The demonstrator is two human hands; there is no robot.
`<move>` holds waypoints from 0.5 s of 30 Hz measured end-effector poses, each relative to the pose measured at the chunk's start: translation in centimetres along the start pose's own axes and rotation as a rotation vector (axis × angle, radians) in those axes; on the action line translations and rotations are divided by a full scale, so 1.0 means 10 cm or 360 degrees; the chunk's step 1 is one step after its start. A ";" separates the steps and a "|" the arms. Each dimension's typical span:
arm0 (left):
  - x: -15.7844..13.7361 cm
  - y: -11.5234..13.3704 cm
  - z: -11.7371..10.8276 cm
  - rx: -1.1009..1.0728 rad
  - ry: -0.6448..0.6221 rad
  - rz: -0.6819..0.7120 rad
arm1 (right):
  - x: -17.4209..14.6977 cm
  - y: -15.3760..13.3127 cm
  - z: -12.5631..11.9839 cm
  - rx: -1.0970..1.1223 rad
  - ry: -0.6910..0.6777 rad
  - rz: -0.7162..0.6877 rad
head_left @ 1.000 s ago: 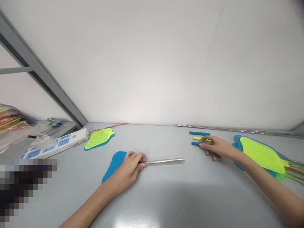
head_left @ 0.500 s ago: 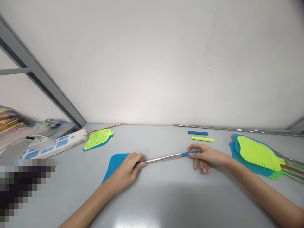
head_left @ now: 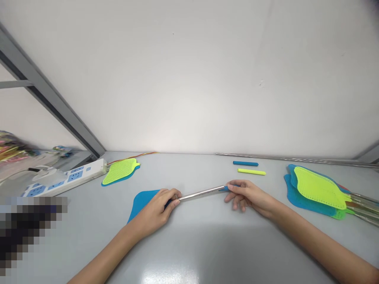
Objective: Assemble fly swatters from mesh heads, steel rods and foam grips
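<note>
A blue fly swatter (head_left: 142, 200) lies head to the left on the grey table, its silver metal rod (head_left: 201, 193) slanting up to the right. My left hand (head_left: 166, 201) is closed around the neck where the rod meets the blue head, hiding that joint. At the rod's right end, my right hand (head_left: 241, 193) pinches a blue handle grip (head_left: 226, 188) between thumb and fingers, the other fingers loosely curled. The fingers cover most of the grip. Beyond that hand lie a loose blue grip (head_left: 245, 163) and a yellow grip (head_left: 251, 172).
Finished-looking swatters in yellow (head_left: 319, 187) and blue (head_left: 310, 207) are stacked at right. Two swatter heads (head_left: 121, 171) rest at left beside a white power strip (head_left: 85, 173). Thin metal rods (head_left: 296, 159) lie along the wall. A pixelated dark patch covers the lower left.
My right hand has shifted slightly left, toward the rod, and less of the blue grip shows outside its fingers. My left hand keeps its hold on the swatter's neck.
</note>
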State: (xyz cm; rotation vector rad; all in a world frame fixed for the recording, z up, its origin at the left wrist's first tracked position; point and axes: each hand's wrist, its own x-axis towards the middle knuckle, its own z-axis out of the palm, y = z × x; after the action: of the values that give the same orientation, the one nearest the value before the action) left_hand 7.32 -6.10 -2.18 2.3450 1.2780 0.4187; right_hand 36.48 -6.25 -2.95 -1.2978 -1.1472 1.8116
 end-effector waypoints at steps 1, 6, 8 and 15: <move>0.00 0.00 0.00 -0.0008 0.0000 0.0002 | 0.00 0.00 0.00 0.0023 0.0013 0.0000; -0.01 -0.02 0.00 -0.0026 -0.0009 -0.0006 | 0.02 0.02 -0.04 0.0240 0.0024 -0.0029; -0.01 -0.02 0.00 -0.0033 -0.0012 -0.0005 | 0.03 0.03 -0.05 0.0320 0.0005 -0.0061; -0.01 -0.01 -0.01 -0.0066 -0.0010 -0.0030 | 0.04 0.05 -0.06 0.0377 0.0024 -0.0085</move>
State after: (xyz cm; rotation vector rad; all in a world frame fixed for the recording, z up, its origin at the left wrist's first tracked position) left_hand 7.15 -6.09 -2.19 2.2966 1.2757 0.4272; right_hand 36.97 -5.98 -3.65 -1.1312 -0.9184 1.8327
